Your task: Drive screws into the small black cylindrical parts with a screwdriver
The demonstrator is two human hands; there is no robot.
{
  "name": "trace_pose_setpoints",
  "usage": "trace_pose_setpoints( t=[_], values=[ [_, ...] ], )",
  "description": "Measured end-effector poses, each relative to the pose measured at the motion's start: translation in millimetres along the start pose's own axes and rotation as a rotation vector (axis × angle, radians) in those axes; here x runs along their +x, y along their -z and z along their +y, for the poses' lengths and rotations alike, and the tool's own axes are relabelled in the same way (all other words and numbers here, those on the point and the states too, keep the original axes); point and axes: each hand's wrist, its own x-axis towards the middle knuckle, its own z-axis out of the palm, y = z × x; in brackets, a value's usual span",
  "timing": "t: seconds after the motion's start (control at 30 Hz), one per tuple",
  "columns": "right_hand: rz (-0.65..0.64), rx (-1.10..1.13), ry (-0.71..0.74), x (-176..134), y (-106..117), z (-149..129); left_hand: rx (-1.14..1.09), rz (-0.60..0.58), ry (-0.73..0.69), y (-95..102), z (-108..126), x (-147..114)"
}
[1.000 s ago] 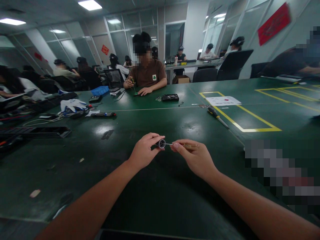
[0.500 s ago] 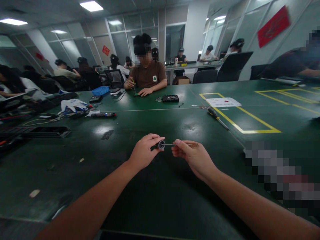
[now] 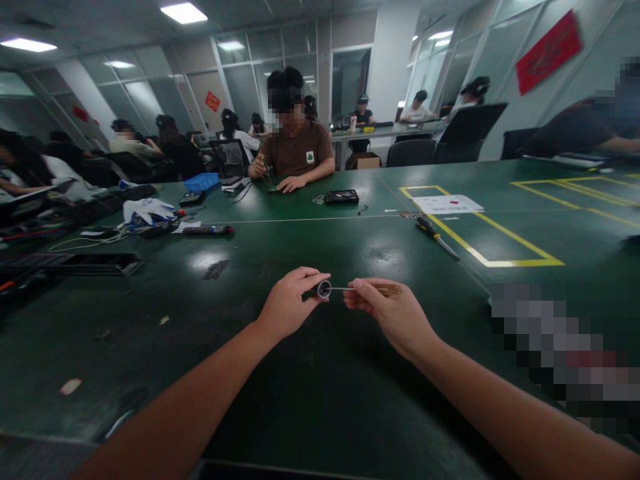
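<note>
My left hand (image 3: 286, 307) pinches a short dark cylinder (image 3: 324, 289) between thumb and fingers, its round open end with a pale rim facing right. In my right hand (image 3: 387, 308) is a thin screwdriver (image 3: 342, 289) with a brownish handle, mostly covered by the fingers. Its slim metal shaft points left and meets the cylinder's open end. The tip is hidden, so how deep it reaches I cannot tell. Both hands are held over the green table (image 3: 300, 413).
A larger screwdriver (image 3: 436, 238) lies at right near a white sheet (image 3: 447, 204) and yellow tape. A black device (image 3: 341, 197) lies ahead, a pen-like tool (image 3: 207, 231) and white gloves (image 3: 147, 212) at left. Across the table a person (image 3: 295, 147) works with a tool.
My right hand and the screwdriver have shifted very slightly to the right. My left hand keeps the cylinder in nearly the same place.
</note>
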Motion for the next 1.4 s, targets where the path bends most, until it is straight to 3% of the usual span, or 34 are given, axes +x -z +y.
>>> trace_pose_setpoints(
  t=[0.33, 0.43, 0.53, 0.63, 0.87, 1.2, 1.4],
  values=[
    [-0.031, -0.464, 0.187, -5.2, 4.6, 0.4, -0.017, -0.022, 0.016, -0.3, 1.5, -0.1],
    [-0.019, -0.252, 0.114, -2.3, 1.8, 2.2, -0.013, -0.02, 0.005, -1.0, 1.1, -0.2],
    [-0.034, 0.079, -0.056, 3.2, 0.2, 1.0, -0.017, -0.009, -0.007, -1.1, 0.5, -0.2],
    [-0.042, 0.214, -0.145, 6.3, 0.5, -3.2, -0.022, -0.004, -0.003, -0.6, 0.0, -0.1],
    [0.021, -0.007, 0.041, -0.2, 0.2, -4.1, -0.029, -0.004, 0.007, 0.9, 1.9, -0.2],
    [-0.063, -0.447, 0.217, -7.7, 2.9, -6.0, -0.036, -0.003, 0.012, 0.0, 0.4, -1.0],
    [-0.079, -0.346, 0.215, -9.9, -0.3, -7.5, -0.024, -0.02, 0.02, 0.3, -0.1, -1.1]
  ],
)
